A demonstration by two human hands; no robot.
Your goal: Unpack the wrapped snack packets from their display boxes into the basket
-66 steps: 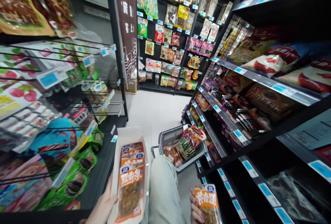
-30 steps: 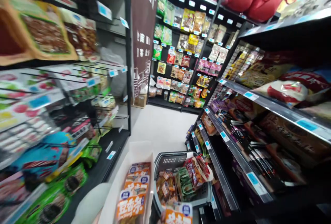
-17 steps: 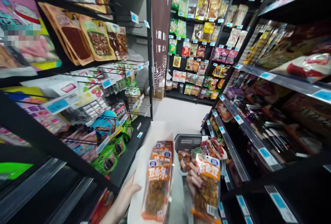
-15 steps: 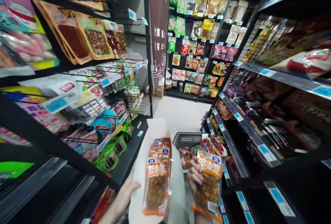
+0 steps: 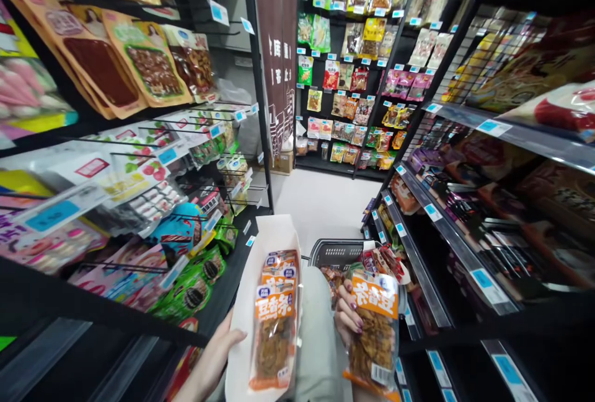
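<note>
My left hand [image 5: 227, 343] grips the left side of a long white open carton [image 5: 240, 303], thumb on its edge and the other fingers hidden behind it. Several orange-and-clear snack packets [image 5: 275, 327] stand in the carton, one behind another. On the right, my right hand [image 5: 346, 315] is closed on a single snack packet [image 5: 374, 334] of the same kind, its barcode facing me. Just beyond that hand, a dark grey shopping basket [image 5: 341, 246] holds several other packaged snacks [image 5: 385, 262].
Hanging snack bags [image 5: 144, 67] fill the pegged rack on my left. At right, shelves with price tags [image 5: 434, 213] run close beside the basket. Pale floor [image 5: 320, 201] leads to a back wall of bagged snacks [image 5: 351, 74]. My knee [image 5: 318, 327] shows between both hands.
The view has shifted a little, and the left rack looks closer. The carton sits slightly further left in view. Both hands keep their holds.
</note>
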